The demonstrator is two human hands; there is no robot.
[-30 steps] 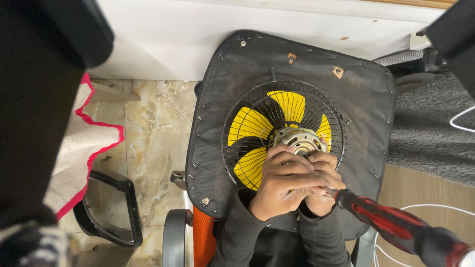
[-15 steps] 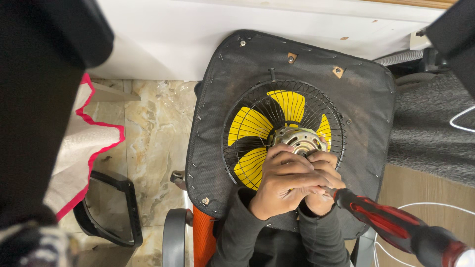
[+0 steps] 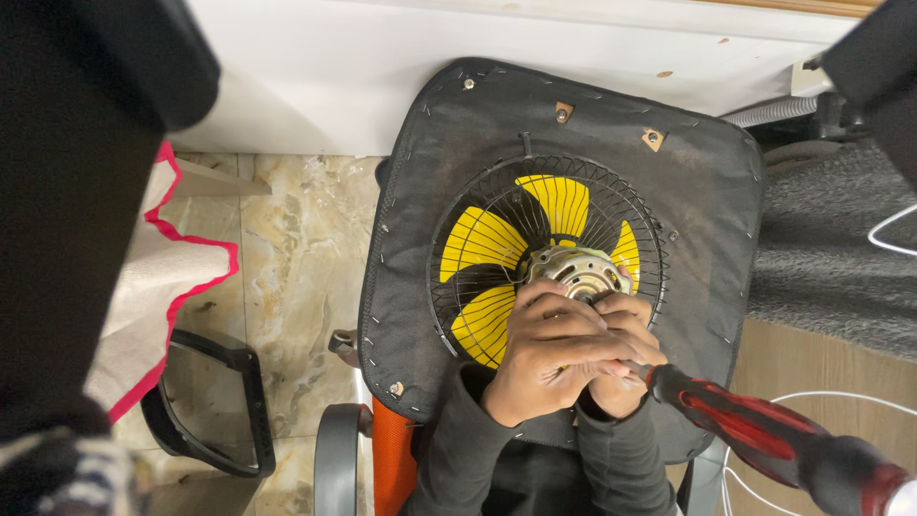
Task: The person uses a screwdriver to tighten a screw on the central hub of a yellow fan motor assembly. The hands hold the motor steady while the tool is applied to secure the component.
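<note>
The fan [image 3: 546,250], yellow blades behind a black wire grille, lies flat on a black chair seat [image 3: 688,182]. Its metal motor [image 3: 576,271] faces up. The left hand [image 3: 543,355] and right hand [image 3: 623,355] are clasped together against the motor's near side; what they grasp is hidden. A red-handled screwdriver [image 3: 764,435] juts out beside the right hand.

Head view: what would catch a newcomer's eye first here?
The yellow fan blades behind a black wire guard, lying on a dark chair seat at centre. Just below, the left hand and right hand are clasped together at the metal motor. A red-and-black screwdriver slants in from the lower right.
</note>
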